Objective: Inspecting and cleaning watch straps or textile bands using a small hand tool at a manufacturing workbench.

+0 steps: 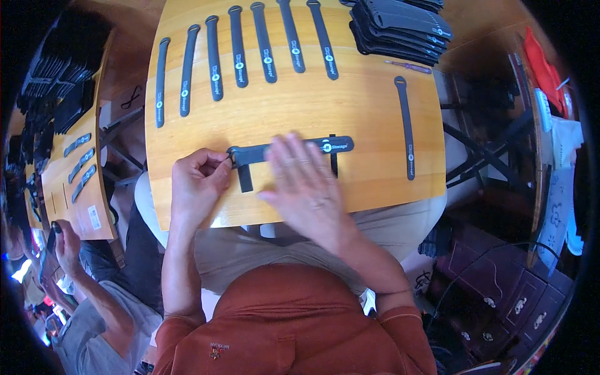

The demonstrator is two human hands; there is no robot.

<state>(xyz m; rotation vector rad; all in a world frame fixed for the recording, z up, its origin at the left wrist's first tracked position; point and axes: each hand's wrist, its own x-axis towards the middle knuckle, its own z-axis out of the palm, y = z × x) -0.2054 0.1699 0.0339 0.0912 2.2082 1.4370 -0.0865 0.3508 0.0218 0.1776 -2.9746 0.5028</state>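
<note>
A dark grey strap (344, 144) with a rounded end and pale print lies crosswise on the table in front of me. My left hand (199, 187) pinches its left end between thumb and fingers. Over the middle of the strap, my right hand (306, 187) lies flat with the fingers stretched out, slightly blurred, hiding part of it. Two narrow black strips show at the strap: one black strip (246, 179) sticks out below it near my left hand, another black strip (334, 165) crosses under its right part.
Several matching straps (239, 50) lie in a row along the far side of the wooden table (369, 106). One more strap (407, 128) lies at the right. A stack of dark straps (400, 31) and a purple-handled tool (408, 66) are far right. Another person (106, 312) sits at left.
</note>
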